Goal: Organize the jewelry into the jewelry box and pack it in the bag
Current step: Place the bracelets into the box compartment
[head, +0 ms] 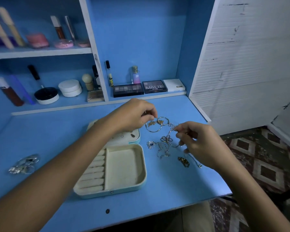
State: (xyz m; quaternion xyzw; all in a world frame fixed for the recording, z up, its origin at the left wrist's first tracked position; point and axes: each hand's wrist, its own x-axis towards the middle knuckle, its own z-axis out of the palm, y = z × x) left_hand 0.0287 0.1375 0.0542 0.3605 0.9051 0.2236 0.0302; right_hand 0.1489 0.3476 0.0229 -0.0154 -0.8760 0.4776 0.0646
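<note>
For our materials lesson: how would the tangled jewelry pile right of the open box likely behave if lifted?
The tangled jewelry pile looks like thin chains and hoops, so it would probably hang limp and light. Pieces seem interlinked, so lifting one may drag neighbours along. Fine links could snag or kink.

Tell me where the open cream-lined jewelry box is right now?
The open cream-lined jewelry box sits mid-desk in the head view, under the left forearm, just left of the loose jewelry pile.

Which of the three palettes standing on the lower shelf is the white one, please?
The white palette marked NUDE, rightmost in the row; the MATTE palette in the middle and the NUDES palette on the left are both black.
</note>
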